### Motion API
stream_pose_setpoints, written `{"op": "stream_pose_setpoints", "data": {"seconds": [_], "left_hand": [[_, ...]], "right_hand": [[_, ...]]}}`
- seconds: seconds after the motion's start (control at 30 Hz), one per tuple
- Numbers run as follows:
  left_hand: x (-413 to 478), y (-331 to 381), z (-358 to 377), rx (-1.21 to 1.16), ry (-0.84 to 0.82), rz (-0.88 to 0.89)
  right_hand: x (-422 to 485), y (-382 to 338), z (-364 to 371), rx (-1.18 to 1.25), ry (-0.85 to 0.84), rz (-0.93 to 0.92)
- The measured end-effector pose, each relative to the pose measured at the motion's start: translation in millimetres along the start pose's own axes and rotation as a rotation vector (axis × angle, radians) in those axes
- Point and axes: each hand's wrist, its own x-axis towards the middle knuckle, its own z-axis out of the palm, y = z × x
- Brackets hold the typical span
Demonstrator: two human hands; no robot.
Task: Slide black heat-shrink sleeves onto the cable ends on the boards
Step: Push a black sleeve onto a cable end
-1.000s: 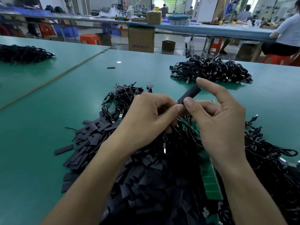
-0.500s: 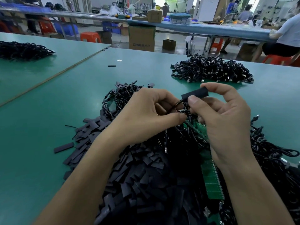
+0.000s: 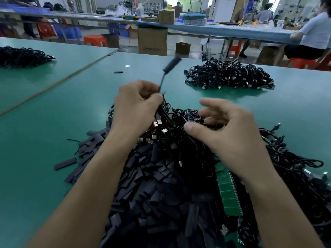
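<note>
I see the green table (image 3: 53,122) spread wide, and nearest me on it lies a big heap of flat black heat-shrink sleeves (image 3: 152,185). To its right is a tangle of black cables (image 3: 295,167), with a strip of green boards (image 3: 230,192) showing between heap and tangle. A second cable pile (image 3: 229,74) sits well apart, farther back. The left hand (image 3: 138,108) has its fingers curled tight round one cable (image 3: 161,83), which sticks up from the fist. A black sleeve (image 3: 172,64) sits on that cable's raised end; it is blurred, but it seems fully on. The right hand (image 3: 229,133) hovers over the tangle, fingers spread and loosely bent, holding nothing.
</note>
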Motion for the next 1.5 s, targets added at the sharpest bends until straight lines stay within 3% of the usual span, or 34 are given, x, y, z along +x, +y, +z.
{"op": "stream_pose_setpoints", "data": {"seconds": [0.13, 0.37, 0.57, 0.63, 0.73, 0.83, 0.9, 1.17, 1.5], "left_hand": [[33, -8, 11, 0.100, 0.209, -0.036], [61, -53, 18, 0.405, 0.173, -0.128], [16, -48, 29, 0.434, 0.299, 0.134], [-1, -36, 32, 0.206, 0.183, 0.180], [-22, -13, 37, -0.210, -0.175, 0.144], [-29, -3, 41, -0.263, -0.481, 0.162], [-29, -3, 42, -0.285, -0.586, 0.099], [-28, -10, 49, -0.336, -0.540, 0.090], [-20, -11, 57, -0.440, -0.627, 0.025]], "right_hand": [[-2, 0, 3, -0.246, -0.137, -0.031], [3, 6, 0, -0.250, -0.010, -0.011], [5, 9, -2, -0.197, 0.024, -0.003], [6, 12, -4, -0.162, 0.027, 0.011], [9, 16, -8, -0.117, 0.008, 0.016], [10, 18, -12, -0.085, -0.032, -0.002], [10, 19, -13, -0.060, -0.045, -0.013], [12, 26, -17, -0.130, -0.063, -0.031], [13, 28, -19, -0.053, -0.112, -0.076]]}}
